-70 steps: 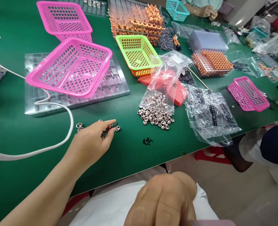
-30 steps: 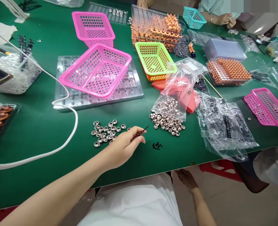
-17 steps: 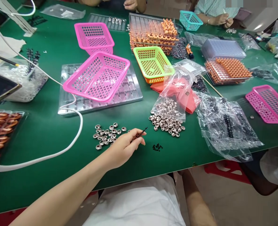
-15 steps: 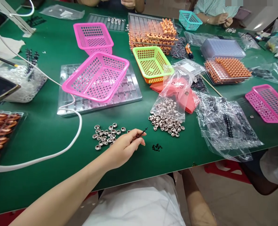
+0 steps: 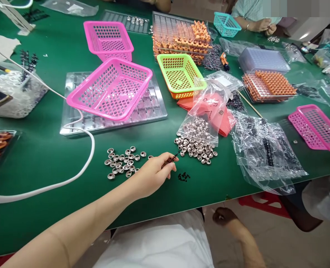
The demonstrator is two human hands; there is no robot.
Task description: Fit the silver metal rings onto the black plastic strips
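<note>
Since the previous frame the left hand [image 5: 153, 176] has slid a little to the right, so the tip of its thin black strip [image 5: 176, 155] now reaches the left edge of the silver heap [image 5: 195, 143]. The right hand [image 5: 223, 217] has come further into sight, past the near edge of the bench [image 5: 42, 149].

In the head view, my only one, the left fingers pinch the strip, its knobbly end poking out beyond them. The right hand is curled and shadowed, off the bench; I can't tell whether it holds anything. A cluster of black bits [image 5: 184, 177] lies just beside the left fingertips, on my near side. Loose silver cups [image 5: 130, 162] lie scattered left of the hand, and the heap sits at a clear bag [image 5: 208, 111].

I judge the strip to be very light, probably thin plastic, apt to flex or snap at its narrow stem, so I'd grip it softly along the stem. The cups look hard, smooth and slippery; I'd take one by opposite sides of the rim. The bits would scatter at a careless nudge, so fingertips only.
</note>
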